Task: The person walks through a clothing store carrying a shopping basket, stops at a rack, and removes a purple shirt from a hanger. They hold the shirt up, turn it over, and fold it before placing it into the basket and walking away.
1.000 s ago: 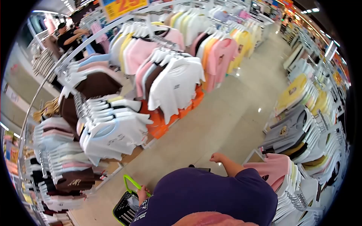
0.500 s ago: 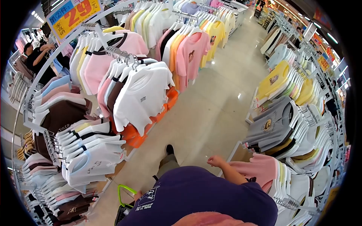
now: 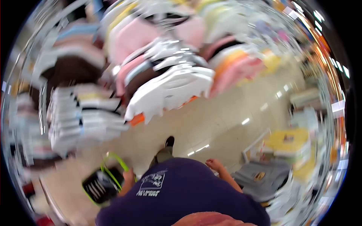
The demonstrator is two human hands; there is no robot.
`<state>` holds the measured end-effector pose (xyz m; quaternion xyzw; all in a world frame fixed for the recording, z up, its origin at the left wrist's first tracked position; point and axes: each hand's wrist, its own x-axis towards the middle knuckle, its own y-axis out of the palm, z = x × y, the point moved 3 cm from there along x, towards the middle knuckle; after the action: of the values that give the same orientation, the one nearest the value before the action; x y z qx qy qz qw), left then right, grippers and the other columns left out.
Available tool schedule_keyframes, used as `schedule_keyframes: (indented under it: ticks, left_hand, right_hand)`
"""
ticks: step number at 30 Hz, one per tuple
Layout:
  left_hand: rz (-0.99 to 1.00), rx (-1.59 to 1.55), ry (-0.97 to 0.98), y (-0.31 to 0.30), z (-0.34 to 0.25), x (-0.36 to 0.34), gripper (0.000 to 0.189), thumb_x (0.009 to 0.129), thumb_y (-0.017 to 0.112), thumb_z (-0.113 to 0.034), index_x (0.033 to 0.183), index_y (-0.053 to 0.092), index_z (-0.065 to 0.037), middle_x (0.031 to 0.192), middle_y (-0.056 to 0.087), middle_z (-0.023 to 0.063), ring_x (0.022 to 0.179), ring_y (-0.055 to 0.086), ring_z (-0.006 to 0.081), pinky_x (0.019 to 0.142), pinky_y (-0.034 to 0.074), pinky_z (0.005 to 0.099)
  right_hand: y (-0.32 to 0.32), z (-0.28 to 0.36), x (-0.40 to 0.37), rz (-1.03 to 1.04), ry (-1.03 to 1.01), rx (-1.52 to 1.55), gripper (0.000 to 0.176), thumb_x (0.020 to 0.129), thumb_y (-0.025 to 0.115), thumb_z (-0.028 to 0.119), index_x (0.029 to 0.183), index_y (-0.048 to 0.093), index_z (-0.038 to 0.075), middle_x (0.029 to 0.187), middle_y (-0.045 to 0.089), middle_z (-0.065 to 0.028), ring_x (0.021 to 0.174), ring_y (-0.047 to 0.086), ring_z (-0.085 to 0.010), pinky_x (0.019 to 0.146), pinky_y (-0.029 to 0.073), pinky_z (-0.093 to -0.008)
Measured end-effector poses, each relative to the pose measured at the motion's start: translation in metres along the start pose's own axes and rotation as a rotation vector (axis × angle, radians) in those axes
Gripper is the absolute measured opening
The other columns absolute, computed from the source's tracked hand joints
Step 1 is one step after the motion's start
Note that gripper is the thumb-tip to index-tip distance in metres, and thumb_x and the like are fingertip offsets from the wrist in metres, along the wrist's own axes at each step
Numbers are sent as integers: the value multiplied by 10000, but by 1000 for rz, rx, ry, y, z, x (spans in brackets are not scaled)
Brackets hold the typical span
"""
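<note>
My left hand point(image 3: 128, 177) is closed at the bright green handle point(image 3: 120, 162) of a black shopping basket point(image 3: 98, 187), which hangs low at my left side. Pale stripes show on the basket; I cannot make out anything inside it. My right hand point(image 3: 214, 164) hangs in front of my body, its fingers curled in a loose fist with nothing visible in them. Closest to it is a grey T-shirt point(image 3: 262, 180) with a round print, on the rack at my right; hand and shirt are apart.
White tops point(image 3: 171, 88) on hangers fill the racks ahead, blurred by motion. Striped-looking rows of light shirts point(image 3: 85, 116) hang at left. A yellow T-shirt point(image 3: 286, 141) is at right. A shiny tiled floor point(image 3: 230, 109) runs between the racks.
The view has swung left, so the racks ahead shift right and blur. The basket now shows more fully, out at my left. My right hand stays loosely curled.
</note>
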<state>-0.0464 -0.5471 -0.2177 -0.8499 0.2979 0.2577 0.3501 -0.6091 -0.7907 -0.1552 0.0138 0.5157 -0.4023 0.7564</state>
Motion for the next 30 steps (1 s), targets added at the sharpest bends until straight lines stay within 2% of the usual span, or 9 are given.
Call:
schedule_keyframes:
  ticks: [1, 2, 4, 5, 7, 8, 10, 16, 30]
  left_hand:
    - [-19, -37, -46, 10, -25, -26, 244, 761, 676, -210, 653, 547, -33, 546, 541, 86, 448, 542, 221, 431, 435, 382]
    - [-18, -192, -75, 22, -10, -22, 245, 773, 693, -223, 670, 553, -50, 557, 535, 75, 453, 535, 214, 427, 425, 384]
    - [-28, 41, -78, 48, -1, -20, 347, 804, 679, -363, 745, 596, -31, 553, 540, 101, 501, 567, 266, 480, 451, 411]
    - [-9, 589, 355, 71, 38, 5, 410, 791, 669, -430, 771, 627, -22, 598, 594, 132, 568, 618, 304, 547, 488, 425]
    - [-50, 220, -153, 72, -40, -41, 356, 761, 661, -381, 779, 648, -26, 700, 657, 171, 690, 670, 318, 665, 517, 437]
    - [-141, 192, -21, 78, -55, -50, 381, 781, 619, -406, 589, 629, -78, 528, 584, 134, 548, 617, 306, 562, 476, 448]
    - [-211, 167, 37, 93, -54, -58, 325, 767, 646, -356, 729, 666, -34, 658, 637, 175, 642, 644, 321, 625, 498, 436]
    - [-317, 108, 17, 129, -70, -104, 361, 745, 658, -349, 848, 655, -3, 804, 656, 230, 799, 646, 389, 722, 507, 459]
    - [-201, 226, 138, 306, -106, -200, 388, 759, 670, -378, 833, 652, 2, 779, 642, 237, 788, 630, 406, 680, 486, 472]
  right_hand:
    - [-16, 12, 8, -9, -18, 16, 356, 854, 660, 299, 1067, 658, 14, 890, 697, -106, 760, 666, -161, 707, 525, -294]
    - [-29, 23, 16, -5, -34, 26, 381, 846, 670, 313, 1080, 656, 12, 884, 701, -120, 756, 671, -165, 718, 524, -292]
    - [-49, 42, 31, 37, -105, 14, 402, 840, 679, 327, 1087, 657, 10, 880, 705, -135, 757, 671, -170, 725, 521, -293]
    - [-60, 48, 42, 58, -163, 18, 399, 842, 678, 327, 1082, 661, 9, 881, 703, -135, 762, 666, -171, 719, 519, -297]
    - [-84, 53, 68, 102, -225, 14, 395, 843, 677, 327, 1076, 665, 8, 882, 702, -136, 768, 661, -172, 714, 518, -300]
    - [-89, 58, 80, 136, -207, -13, 395, 843, 677, 326, 1075, 665, 8, 882, 702, -135, 768, 661, -172, 713, 518, -300]
    - [-102, 69, 100, 182, -157, -72, 394, 842, 678, 326, 1074, 666, 8, 881, 702, -135, 768, 660, -173, 713, 518, -300]
    - [-142, 76, 141, 279, -146, -181, 392, 841, 678, 324, 1071, 668, 7, 879, 701, -134, 769, 660, -175, 711, 518, -301]
    - [-304, -41, 142, 250, -196, -201, 388, 839, 680, 321, 1064, 672, 5, 875, 701, -132, 770, 660, -179, 706, 518, -303]
